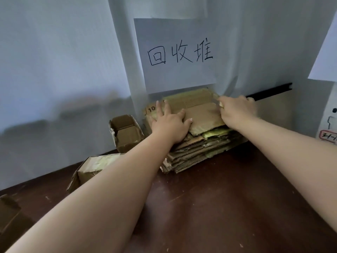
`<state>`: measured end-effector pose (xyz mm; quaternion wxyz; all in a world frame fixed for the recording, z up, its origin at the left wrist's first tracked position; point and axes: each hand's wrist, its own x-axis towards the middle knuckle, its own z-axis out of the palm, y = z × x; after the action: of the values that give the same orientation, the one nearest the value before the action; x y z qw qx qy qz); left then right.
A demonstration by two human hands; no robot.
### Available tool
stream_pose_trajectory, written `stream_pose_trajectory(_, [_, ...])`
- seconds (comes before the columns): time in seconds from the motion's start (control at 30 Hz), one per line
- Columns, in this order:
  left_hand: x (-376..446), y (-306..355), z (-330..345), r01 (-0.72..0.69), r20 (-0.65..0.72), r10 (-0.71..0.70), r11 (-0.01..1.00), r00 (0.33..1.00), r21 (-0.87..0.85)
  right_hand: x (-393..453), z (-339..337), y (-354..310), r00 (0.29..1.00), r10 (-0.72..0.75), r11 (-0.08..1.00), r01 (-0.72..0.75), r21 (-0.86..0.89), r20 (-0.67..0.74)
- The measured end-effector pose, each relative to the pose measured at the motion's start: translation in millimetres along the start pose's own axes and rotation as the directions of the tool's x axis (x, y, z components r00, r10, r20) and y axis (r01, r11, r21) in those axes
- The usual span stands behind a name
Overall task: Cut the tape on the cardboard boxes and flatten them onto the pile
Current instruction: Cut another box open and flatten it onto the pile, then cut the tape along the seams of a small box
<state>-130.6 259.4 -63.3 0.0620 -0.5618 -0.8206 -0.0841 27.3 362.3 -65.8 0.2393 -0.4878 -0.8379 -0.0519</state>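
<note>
A pile of flattened cardboard boxes [197, 152] lies on the dark wooden table against the white curtain. On top of it rests a flattened box [202, 112]. My left hand [169, 123] presses flat on this top sheet's left part, fingers spread. My right hand [237, 110] is on its right edge with curled fingers that seem to hold a small yellowish tool; the tool is mostly hidden. Left of the pile stands a small open cardboard box [125, 132], and nearer to me a taped box [91, 168] lies partly behind my left forearm.
A paper sign [178, 53] with handwritten characters hangs on the curtain above the pile. A white box [328, 114] stands at the right edge. Another cardboard piece [9, 216] sits at the lower left. Bare brown table [228, 207] lies between my arms.
</note>
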Motion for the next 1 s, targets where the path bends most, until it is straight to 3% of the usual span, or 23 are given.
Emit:
stream_pose_trajectory(0.1, [-4,-4,-6,-0.026,-0.046,0.025,0.999,0.999,-0.037,-10,-15,-3,0.996,-0.038,0.999,0.038,0.001,-0.085])
stream_pose_trajectory(0.33, [-41,-9,-33,-0.110,-0.169,0.107,0.994,0.980,-0.004,-40,-35,-16,0.990,-0.080,0.997,0.077,-0.030,-0.118])
stream_pose_trajectory(0.5, [-86,-34,-60,-0.064,-0.182,0.075,0.996,0.980,0.067,-74,-47,-43,0.982,-0.145,0.987,0.151,0.050,-0.119])
stream_pose_trajectory(0.8, [-193,-145,-98,0.067,-0.219,-0.068,0.998,0.973,-0.009,-145,-42,-144,0.967,-0.226,0.911,0.252,0.326,-0.114])
stream_pose_trajectory(1.0, [-268,-177,-83,0.011,-0.292,-0.042,0.994,0.956,-0.106,-172,-53,-191,0.955,-0.221,0.872,0.284,0.398,-0.197])
